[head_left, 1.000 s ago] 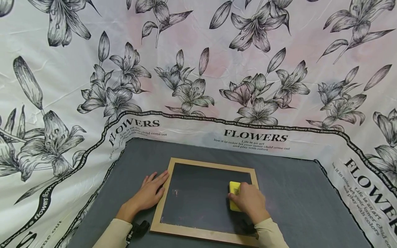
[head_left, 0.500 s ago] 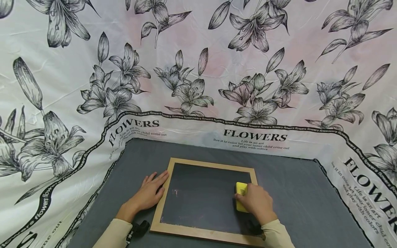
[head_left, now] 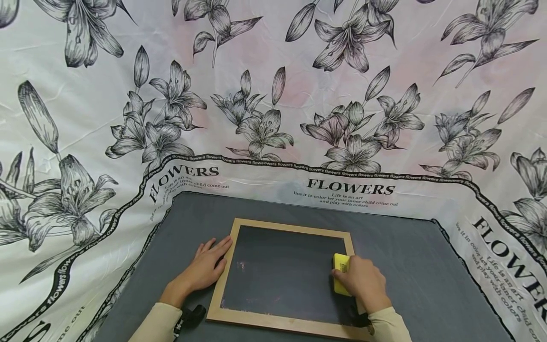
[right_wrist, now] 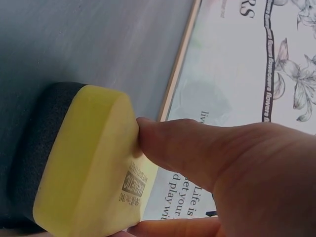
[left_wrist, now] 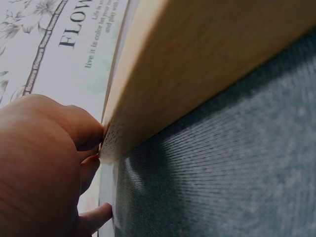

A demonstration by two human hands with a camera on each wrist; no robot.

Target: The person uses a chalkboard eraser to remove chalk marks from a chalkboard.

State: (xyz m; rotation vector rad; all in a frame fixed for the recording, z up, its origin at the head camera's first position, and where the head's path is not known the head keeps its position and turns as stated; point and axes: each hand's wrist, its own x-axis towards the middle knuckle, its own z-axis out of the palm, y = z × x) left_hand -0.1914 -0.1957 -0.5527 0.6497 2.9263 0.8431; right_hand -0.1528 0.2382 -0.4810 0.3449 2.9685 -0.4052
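Note:
A wood-framed chalkboard [head_left: 282, 275] lies flat, with faint pinkish chalk marks near its left side and lower edge. My right hand [head_left: 365, 282] grips a yellow board eraser [head_left: 341, 270] at the board's right side. In the right wrist view the thumb presses the yellow back of the eraser [right_wrist: 89, 158], and its black felt side rests against the dark board surface. On the left, my left hand [head_left: 202, 268] lies with fairly straight fingers against the frame's left edge. The left wrist view shows those fingertips touching the side of the wooden frame [left_wrist: 163, 69].
Grey cloth [head_left: 410, 266] covers the table under the board. Behind and beside it hangs a white curtain [head_left: 273, 95] printed with flowers and lettering. A black strap-like device [head_left: 192, 316] sits at the left wrist.
My right hand has slid the eraser rightward across the chalkboard, toward the right frame edge. The left hand stays in place on the frame.

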